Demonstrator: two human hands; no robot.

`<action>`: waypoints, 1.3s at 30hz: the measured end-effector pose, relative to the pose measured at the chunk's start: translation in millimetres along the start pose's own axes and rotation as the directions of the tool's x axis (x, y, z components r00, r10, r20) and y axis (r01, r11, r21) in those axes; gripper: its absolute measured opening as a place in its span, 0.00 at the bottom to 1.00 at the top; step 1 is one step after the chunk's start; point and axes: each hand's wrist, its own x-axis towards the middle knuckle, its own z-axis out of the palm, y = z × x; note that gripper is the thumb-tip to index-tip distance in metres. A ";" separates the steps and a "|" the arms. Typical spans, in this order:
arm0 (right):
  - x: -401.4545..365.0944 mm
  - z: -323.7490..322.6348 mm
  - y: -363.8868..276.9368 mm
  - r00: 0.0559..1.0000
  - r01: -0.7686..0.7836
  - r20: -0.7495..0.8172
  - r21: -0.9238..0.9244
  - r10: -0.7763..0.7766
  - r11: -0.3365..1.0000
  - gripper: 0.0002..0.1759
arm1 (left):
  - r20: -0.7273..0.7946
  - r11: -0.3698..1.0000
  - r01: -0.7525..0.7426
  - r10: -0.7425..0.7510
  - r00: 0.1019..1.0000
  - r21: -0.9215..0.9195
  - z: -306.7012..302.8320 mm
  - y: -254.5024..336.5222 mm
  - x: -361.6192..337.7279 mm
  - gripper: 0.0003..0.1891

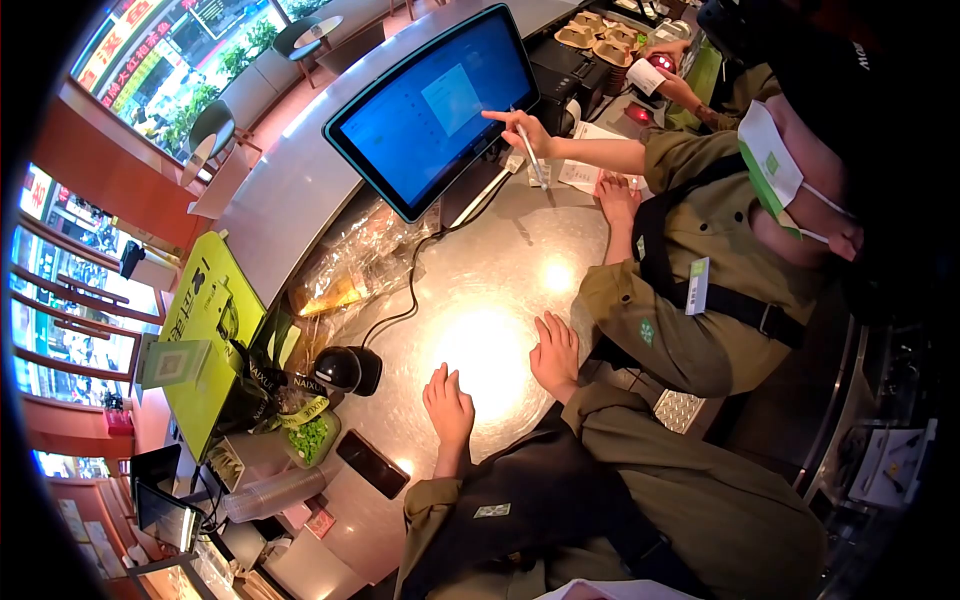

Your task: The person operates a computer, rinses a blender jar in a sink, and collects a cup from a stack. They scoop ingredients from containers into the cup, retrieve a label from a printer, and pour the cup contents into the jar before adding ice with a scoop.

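Observation:
My left hand (449,408) lies palm down on the steel counter (400,340), fingers a little apart, with nothing in it. Resting at the counter's edge, my right hand (555,356) is also empty with its fingers spread. The phone (372,464) lies left of my left forearm, and a black scanner (348,371) on a cable stands beyond it. A co-worker in an olive shirt holds a pen (531,152) and points a finger at the lit touchscreen (435,110). The co-worker's other hand (619,204) rests near paper slips (590,170).
Clear plastic wrapping (350,250) and a yellow-green sign (208,335) stand along the counter's far left. Stacked clear lids (275,494) lie lower left. Cardboard trays (603,40) sit at the back, where another person's hand holds a paper roll (645,77).

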 end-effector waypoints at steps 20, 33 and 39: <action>0.7 -1.1 -0.3 1.000 -0.005 0.030 -0.023 0.005 1.000 0.25 | 0.009 1.000 0.007 -0.007 1.000 -0.008 -0.2 0.2 0.9 0.18; 1.2 -0.7 0.0 1.000 -0.004 0.020 0.000 0.004 1.000 0.26 | 0.028 1.000 0.026 -0.026 0.999 -0.005 3.5 -3.9 -0.8 0.19; 1.0 -0.3 0.7 1.000 -0.002 0.016 0.007 0.002 1.000 0.25 | 0.001 1.000 0.008 -0.008 1.000 -0.012 1.5 -0.7 1.0 0.18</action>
